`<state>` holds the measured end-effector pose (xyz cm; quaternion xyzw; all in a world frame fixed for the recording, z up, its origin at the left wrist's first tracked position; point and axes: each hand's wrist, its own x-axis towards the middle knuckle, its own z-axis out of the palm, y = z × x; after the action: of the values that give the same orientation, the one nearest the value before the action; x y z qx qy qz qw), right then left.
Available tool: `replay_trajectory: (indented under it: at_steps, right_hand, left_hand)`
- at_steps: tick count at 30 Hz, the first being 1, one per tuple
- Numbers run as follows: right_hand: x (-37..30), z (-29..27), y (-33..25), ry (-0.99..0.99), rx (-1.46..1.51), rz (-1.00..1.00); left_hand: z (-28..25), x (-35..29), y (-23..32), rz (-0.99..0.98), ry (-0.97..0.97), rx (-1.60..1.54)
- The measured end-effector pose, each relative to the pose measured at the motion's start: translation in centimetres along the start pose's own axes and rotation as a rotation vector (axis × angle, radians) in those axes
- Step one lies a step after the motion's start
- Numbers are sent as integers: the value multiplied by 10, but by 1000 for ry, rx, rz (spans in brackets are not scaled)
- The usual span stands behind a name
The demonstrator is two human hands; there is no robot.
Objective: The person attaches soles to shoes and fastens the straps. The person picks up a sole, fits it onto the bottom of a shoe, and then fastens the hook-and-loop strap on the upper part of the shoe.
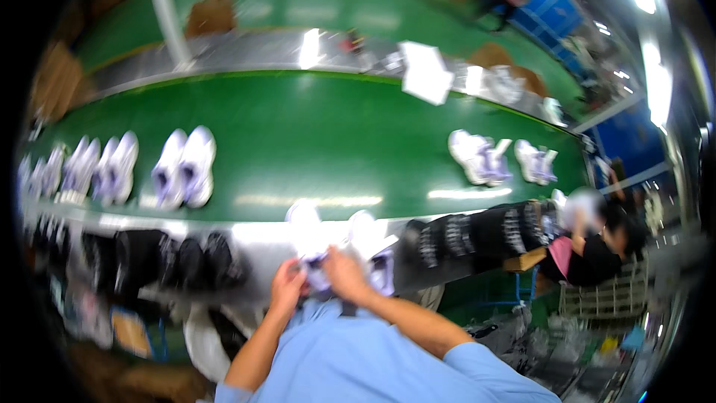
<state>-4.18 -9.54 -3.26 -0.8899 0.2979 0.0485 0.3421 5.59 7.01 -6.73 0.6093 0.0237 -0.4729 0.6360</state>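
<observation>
A white and lavender sneaker is right in front of me at the near metal edge, its toe pointing away from me and its heel near my body. My left hand is closed at the left of its heel, fingers curled. From the other side, my right hand grips the sneaker's opening. Blur hides the exact finger contact. Just to the right lies a second matching sneaker, with a white tag on it and neither hand on it.
Pairs of similar sneakers stand left on the green belt, and more sneakers at right. Black shoes and black boots line the metal ledge. Another person works at far right. White paper lies opposite.
</observation>
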Motion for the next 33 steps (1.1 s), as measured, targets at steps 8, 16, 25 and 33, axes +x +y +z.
replay_trajectory:
  at_steps: [8, 16, 25, 33]
  right_hand:
    - [9, 8, 26, -11, 366, 126]
    - [7, 12, 39, -94, 725, 245]
    - [8, 14, 44, -159, 870, 329]
    - [5, 16, 47, -131, 708, 243]
  left_hand:
    - [5, -15, 24, 61, 151, 71]
    - [9, -27, 29, 226, 187, 416]
    - [11, -26, 35, 254, 162, 471]
    - [17, -34, 39, 313, 174, 516]
